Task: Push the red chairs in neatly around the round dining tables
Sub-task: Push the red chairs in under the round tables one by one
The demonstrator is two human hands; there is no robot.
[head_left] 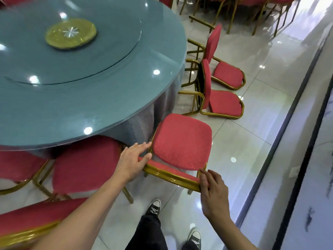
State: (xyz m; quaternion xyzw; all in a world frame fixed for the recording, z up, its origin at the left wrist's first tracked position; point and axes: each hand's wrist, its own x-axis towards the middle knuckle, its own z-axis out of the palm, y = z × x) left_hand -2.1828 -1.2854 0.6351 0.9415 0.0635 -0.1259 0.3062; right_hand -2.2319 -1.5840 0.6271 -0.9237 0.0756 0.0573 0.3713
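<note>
Tiles (pixel 239 139), glossy and pale, run from the round dining table (pixel 75 98) with its blue glass top and gold-centred turntable (pixel 71 36) out to a marbled wall on the right, and two more red chairs (pixel 225 103) stand turned away from the table's far right edge, not yet pushed in. From my remote seat I see the red chair (pixel 182 141) at the table's near right edge, seat just short of the cloth. My left hand (pixel 132 161) lies on the backrest's left end, fingers straight and together, while my right hand (pixel 214 192) pinches its right end; an uneven shove could, I judge, skew it on the slick floor into the neighbouring chair (pixel 84 163).
</note>
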